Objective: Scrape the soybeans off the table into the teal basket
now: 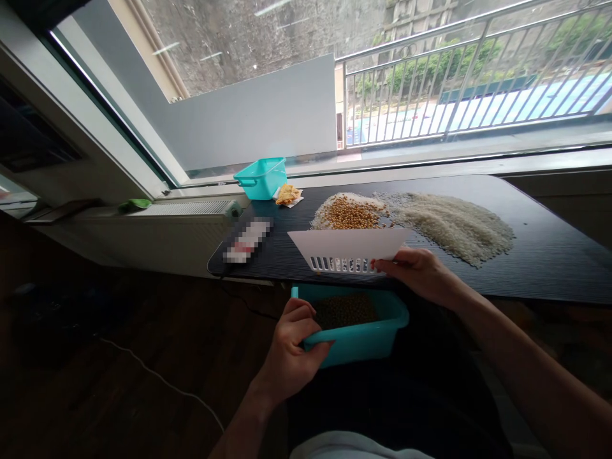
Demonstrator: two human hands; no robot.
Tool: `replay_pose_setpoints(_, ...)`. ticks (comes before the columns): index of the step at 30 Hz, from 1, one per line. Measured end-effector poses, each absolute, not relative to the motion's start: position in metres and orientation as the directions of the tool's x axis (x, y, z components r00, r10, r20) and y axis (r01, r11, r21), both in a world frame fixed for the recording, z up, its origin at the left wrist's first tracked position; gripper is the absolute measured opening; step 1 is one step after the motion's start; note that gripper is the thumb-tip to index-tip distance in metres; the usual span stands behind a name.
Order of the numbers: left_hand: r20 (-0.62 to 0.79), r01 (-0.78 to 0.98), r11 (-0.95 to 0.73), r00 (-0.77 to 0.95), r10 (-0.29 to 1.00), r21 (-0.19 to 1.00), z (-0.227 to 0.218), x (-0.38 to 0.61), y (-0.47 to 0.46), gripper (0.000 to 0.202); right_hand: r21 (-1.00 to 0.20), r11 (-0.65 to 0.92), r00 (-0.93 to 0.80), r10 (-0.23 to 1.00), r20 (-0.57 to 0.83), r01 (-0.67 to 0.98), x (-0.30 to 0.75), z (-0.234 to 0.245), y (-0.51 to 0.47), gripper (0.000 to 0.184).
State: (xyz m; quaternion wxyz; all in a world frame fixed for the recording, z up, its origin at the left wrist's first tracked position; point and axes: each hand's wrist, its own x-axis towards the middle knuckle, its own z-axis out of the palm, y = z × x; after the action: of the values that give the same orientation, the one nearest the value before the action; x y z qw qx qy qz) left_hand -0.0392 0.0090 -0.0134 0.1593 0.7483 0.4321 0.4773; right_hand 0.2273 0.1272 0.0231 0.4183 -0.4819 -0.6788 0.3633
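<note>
My left hand [296, 341] is closed on the left end of a teal plastic bin [363, 344], held below the table's front edge. Small round beans or grains [351, 310] lie inside that bin, in shadow. In my right hand [415, 271] is a white slotted card [344, 242], pinched at its right end; its row of slots faces down near the table edge. Behind the card sits a heap of golden soybeans [354, 212] mixed with white rice. A larger spread of white rice [459, 223] extends to the right of it.
Another teal bin [262, 178] stands at the table's back left, by a yellow crumpled packet [288, 195]. A blurred-out flat object [248, 240] lies at the left of the dark table [540, 255]. A radiator [186, 209] and window are behind; a white cable [162, 380] crosses the floor.
</note>
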Motion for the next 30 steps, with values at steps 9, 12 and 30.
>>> replay_pose_setpoints(9, 0.568, 0.434, -0.591, 0.199, 0.799, 0.679, -0.007, -0.026, 0.007, 0.036, -0.913, 0.198, -0.025, 0.979, 0.202, 0.358, 0.272, 0.026, 0.103, 0.064)
replay_pose_setpoints(12, 0.542, 0.430, -0.576, 0.212, 0.813, 0.695, -0.005, -0.021, 0.007, 0.033, -0.891, 0.200, 0.026, 0.973, 0.231, 0.408, 0.274, 0.024, 0.105, 0.060)
replay_pose_setpoints(30, 0.508, 0.479, -0.485, 0.091, 0.857, 0.732, -0.008, -0.054, 0.008, 0.035, -0.868, 0.218, -0.071, 0.976, 0.208, 0.447, 0.244, 0.034, 0.111, 0.056)
